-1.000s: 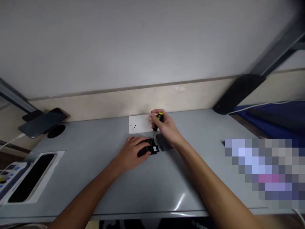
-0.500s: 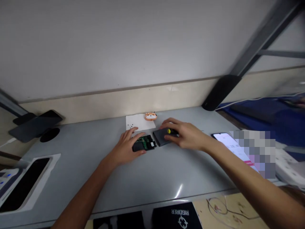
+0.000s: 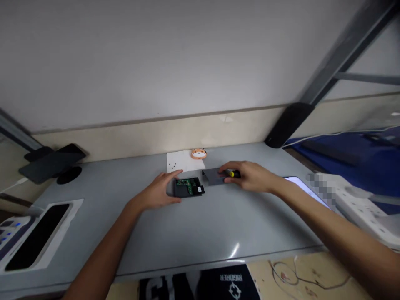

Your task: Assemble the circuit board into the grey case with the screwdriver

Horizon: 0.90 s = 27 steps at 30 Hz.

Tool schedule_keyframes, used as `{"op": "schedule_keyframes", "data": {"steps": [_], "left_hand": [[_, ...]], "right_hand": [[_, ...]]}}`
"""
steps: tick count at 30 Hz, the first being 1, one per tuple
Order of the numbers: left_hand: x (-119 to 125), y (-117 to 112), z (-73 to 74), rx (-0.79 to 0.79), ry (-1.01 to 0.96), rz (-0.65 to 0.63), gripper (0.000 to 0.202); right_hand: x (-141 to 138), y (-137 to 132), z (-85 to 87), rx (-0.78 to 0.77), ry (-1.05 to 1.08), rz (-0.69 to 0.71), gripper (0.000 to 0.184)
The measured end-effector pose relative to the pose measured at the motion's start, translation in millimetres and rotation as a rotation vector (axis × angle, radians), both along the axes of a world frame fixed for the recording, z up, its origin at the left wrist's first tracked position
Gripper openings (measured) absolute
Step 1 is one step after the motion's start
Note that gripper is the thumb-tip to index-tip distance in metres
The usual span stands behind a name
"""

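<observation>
Right hand: grip clenched round a small screwdriver with a black handle and yellow cap. The tool lies nearly flat, its yellow end toward the left. The fingertips rest on the right edge of a grey cover plate lying flat on the bench.

Left hand: grip loose, fingers spread, holding nothing. Thumb and forefinger lie against the left side of an opened black device. Its green circuit board is exposed and faces up. The device sits mid-bench, just left of the cover plate; the two nearly touch, contact not certain.

Behind the device: a white paper sheet against the back edge, with several tiny dark specks on its left part, too small to tell what they are. An orange animal-faced trinket sits at the sheet's right corner.

Nothing lies between the hands and these parts; only the right fingers hide most of the screwdriver shaft.

Further out, left: a dark phone propped on a stand with a round black base, and a white unit with a black recessed panel at the bench edge. Right: a lit phone screen lying flat beneath the right forearm, a white power strip, and a slanting black frame leg at the back wall.
</observation>
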State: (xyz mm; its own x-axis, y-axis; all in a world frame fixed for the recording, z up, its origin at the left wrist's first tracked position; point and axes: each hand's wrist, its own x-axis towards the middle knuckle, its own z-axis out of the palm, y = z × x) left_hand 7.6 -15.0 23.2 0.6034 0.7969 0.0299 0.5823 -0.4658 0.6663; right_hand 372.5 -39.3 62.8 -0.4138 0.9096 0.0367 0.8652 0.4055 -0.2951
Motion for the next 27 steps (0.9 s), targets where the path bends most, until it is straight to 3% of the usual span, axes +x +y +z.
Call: {"op": "schedule_keyframes", "data": {"steps": [3,7,14,22,27], "left_hand": [[2.6,0.8,-2.1,-0.004,-0.024,0.018,0.096],[4.5,2.0,-5.8,0.04,-0.043,0.037,0.096],[13.0,-0.5,-11.0,0.164,-0.028,0.044,0.088],[20.6,-1.6,-20.9,0.267,-0.013,0.037,0.086],[19.0,1.8,-26.2,0.256,0.048,0.076,0.094]], "right_hand": [[-8.0,-0.6,-4.1,0.057,0.038,-0.001,0.032],[-30.1,-0.4,-11.6,0.063,0.149,0.131,0.034],[-56.5,2.5,-10.7,0.054,0.102,0.186,0.035],[-59.9,-17.1,-24.5,0.168,-0.003,0.168,0.034],[-70.4,-21.2,-37.4,0.226,0.052,0.112,0.031]]}}
